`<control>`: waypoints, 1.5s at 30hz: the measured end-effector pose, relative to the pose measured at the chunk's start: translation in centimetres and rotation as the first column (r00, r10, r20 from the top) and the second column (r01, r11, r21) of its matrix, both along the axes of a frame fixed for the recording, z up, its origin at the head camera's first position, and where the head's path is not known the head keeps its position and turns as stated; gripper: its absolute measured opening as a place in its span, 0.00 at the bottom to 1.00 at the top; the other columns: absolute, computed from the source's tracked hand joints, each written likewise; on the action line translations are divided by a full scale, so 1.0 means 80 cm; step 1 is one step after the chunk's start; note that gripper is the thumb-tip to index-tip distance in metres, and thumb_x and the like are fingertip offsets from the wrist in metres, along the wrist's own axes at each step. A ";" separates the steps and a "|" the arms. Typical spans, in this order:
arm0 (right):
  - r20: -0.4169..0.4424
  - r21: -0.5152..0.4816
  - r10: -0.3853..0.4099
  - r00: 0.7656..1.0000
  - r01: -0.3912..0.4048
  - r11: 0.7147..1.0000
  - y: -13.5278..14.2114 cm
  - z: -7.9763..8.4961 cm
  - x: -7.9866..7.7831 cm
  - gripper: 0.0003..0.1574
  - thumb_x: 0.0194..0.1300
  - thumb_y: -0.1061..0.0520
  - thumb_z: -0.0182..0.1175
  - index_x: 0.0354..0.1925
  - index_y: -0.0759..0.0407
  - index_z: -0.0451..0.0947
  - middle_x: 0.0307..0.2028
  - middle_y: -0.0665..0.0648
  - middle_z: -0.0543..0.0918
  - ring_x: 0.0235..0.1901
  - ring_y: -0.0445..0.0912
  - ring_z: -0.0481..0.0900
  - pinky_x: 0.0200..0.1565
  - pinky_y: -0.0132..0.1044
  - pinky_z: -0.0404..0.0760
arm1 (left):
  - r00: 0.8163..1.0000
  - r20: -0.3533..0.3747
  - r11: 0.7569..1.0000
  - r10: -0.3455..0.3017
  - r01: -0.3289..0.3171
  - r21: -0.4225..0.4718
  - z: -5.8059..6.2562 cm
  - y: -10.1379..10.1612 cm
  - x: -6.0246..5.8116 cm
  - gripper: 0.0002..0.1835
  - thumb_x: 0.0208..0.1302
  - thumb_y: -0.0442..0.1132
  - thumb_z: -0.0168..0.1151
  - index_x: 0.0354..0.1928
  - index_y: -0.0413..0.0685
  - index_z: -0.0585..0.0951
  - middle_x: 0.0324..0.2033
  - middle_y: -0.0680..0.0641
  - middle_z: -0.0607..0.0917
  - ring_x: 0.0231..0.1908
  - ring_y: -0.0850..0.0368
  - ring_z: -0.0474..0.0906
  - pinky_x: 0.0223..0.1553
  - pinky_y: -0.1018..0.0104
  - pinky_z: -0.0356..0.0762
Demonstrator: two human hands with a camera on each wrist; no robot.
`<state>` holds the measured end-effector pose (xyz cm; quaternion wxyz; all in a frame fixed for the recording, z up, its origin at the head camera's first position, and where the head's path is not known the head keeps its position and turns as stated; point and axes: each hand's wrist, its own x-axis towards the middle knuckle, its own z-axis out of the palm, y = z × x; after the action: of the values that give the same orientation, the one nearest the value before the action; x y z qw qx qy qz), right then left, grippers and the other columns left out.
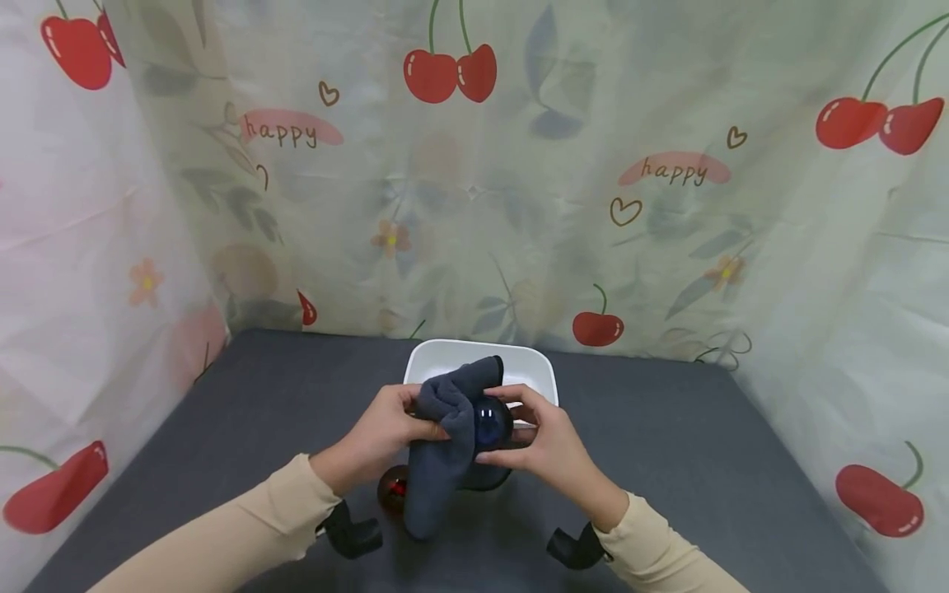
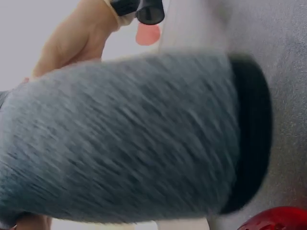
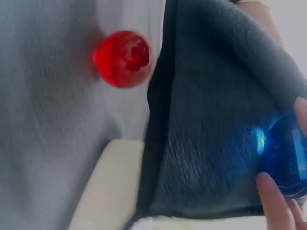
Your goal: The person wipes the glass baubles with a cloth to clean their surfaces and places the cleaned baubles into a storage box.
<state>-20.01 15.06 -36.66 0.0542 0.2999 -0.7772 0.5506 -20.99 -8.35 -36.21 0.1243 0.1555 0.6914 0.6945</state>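
Note:
A glossy blue ball (image 1: 493,422) is gripped by my right hand (image 1: 544,441), thumb and fingers curled about its right side. Against the ball's left side lies a dark grey cloth (image 1: 448,412), bunched in my left hand (image 1: 381,432) and hanging down in a long fold. In the right wrist view the blue ball (image 3: 287,155) rests against the cloth (image 3: 206,129), which has a black edge. On the table below the left hand sits a shiny red ball (image 1: 393,491), partly covered by the cloth in the head view.
Behind the hands stands a white rectangular container (image 1: 437,354), its front hidden by hands and cloth. The table (image 1: 311,379) has a dark grey cover. A cherry-printed curtain (image 1: 474,198) encloses the back and both sides.

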 end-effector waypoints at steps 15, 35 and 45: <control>-0.617 0.230 0.059 0.785 0.108 0.967 -0.003 -0.015 -0.006 0.41 0.41 0.66 0.78 0.56 0.53 0.77 0.53 0.54 0.78 0.54 0.46 0.78 0.54 0.30 0.77 | 0.997 0.071 1.000 -0.011 0.010 0.021 -0.014 -0.007 0.001 0.21 0.57 0.30 0.68 0.51 0.26 0.77 0.39 0.48 0.85 0.38 0.58 0.83 0.41 0.63 0.82; 0.045 -0.113 0.026 0.999 -0.021 0.993 -0.010 -0.010 0.003 0.44 0.41 0.64 0.79 0.58 0.54 0.73 0.53 0.59 0.74 0.44 0.44 0.82 0.40 0.38 0.85 | 0.998 0.055 0.999 -0.035 0.033 0.037 -0.006 -0.006 0.009 0.22 0.57 0.31 0.69 0.51 0.26 0.76 0.42 0.45 0.84 0.38 0.57 0.83 0.41 0.62 0.83; -0.108 -0.049 0.047 0.993 -0.053 0.997 -0.010 -0.007 0.001 0.46 0.40 0.67 0.78 0.59 0.59 0.73 0.52 0.60 0.76 0.49 0.48 0.83 0.45 0.36 0.83 | 0.996 0.043 0.997 -0.075 0.073 0.040 -0.003 -0.003 0.005 0.27 0.53 0.33 0.72 0.54 0.28 0.75 0.45 0.46 0.83 0.42 0.55 0.81 0.43 0.60 0.82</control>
<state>-19.94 14.29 -37.23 0.0897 0.3467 -0.7508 0.5550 -20.59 -8.62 -36.42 0.1623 0.1678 0.6686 0.7060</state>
